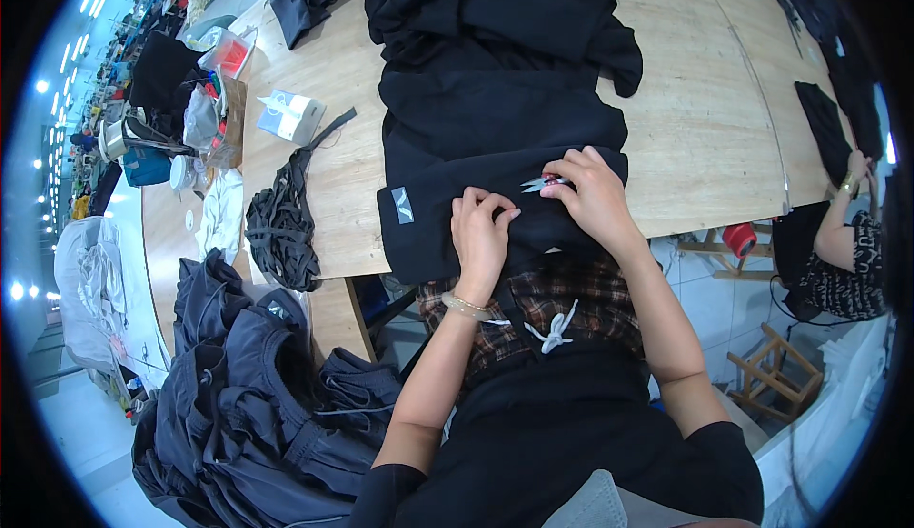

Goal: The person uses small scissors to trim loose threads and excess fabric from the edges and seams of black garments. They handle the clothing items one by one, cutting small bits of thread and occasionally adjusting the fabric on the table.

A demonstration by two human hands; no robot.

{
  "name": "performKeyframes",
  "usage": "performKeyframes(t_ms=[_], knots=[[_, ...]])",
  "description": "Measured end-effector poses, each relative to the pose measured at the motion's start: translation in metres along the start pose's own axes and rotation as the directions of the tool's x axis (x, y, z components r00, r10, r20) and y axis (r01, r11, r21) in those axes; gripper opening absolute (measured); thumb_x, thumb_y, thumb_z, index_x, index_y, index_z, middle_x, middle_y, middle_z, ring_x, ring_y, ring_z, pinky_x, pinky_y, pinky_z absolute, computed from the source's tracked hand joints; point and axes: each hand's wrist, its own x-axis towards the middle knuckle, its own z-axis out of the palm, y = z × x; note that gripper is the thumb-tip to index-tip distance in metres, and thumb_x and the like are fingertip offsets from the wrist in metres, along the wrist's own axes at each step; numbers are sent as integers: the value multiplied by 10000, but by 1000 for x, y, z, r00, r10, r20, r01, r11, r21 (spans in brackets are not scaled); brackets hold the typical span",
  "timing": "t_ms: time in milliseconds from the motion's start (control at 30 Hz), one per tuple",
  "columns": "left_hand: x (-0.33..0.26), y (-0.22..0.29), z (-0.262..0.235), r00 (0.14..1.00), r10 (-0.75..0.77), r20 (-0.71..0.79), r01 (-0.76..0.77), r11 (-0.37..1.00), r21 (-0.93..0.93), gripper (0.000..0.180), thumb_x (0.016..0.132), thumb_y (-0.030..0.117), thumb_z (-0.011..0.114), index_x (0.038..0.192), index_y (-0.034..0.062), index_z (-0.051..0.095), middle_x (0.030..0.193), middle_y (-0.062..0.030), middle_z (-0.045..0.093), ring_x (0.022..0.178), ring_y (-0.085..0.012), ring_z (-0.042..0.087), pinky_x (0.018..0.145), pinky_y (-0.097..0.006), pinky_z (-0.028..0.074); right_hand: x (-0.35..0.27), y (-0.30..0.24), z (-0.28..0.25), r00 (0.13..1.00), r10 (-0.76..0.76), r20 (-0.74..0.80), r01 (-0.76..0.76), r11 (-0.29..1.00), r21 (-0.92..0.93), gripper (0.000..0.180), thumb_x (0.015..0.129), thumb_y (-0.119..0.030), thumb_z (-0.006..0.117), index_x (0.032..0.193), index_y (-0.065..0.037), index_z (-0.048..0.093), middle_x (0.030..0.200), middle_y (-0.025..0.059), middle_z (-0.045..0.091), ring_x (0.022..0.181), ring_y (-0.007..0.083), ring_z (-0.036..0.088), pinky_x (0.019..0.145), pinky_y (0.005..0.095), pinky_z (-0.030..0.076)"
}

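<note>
Closest in, a heap of dark grey garments (257,404) slumps at the person's left side below the table edge, and a plaid cloth with a white drawstring bow (552,330) lies across the lap. Up at the near edge of the wooden table (705,138), the left hand (481,233) presses down on the black garment (495,176), fingers curled and pinching its folded hem, with a bracelet at the wrist. Just beside it, the right hand (592,195) is closed around small thread snips (541,183), their blades pointing left toward the other hand and resting on the fabric. That is the risk here: the tips sit very near the left fingertips and right on the cloth, so a slip could nick skin or cut the fabric rather than a loose thread. The garment also overhangs the edge, so it could slide if the left hand lifts. Farther left lies a tangle of black straps (281,223), then a small white box (290,114). More black cloth is piled beyond, and a co-worker's arm (843,219) shows at far right
</note>
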Motion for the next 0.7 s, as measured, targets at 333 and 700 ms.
performKeyframes(t_ms=[333,700], knots=[[6,-13,-4,992,-127,-11,123,976,-181,119,922,89,682,906,-22,642,861,-166,714,802,-352,686,739,-409,515,-1,-1,7,998,-43,39,43,999,7,214,799,-226,767,920,-52,738,843,39,634,885,248,573,786,378,493],[6,-7,-7,968,-243,62,241,832,-500,211,898,2,698,1089,-21,611,876,-82,748,822,-152,686,803,-295,520,-4,-1,13,996,-55,70,57,998,-32,202,801,-216,757,902,-42,735,851,57,640,893,263,578,806,386,494]])
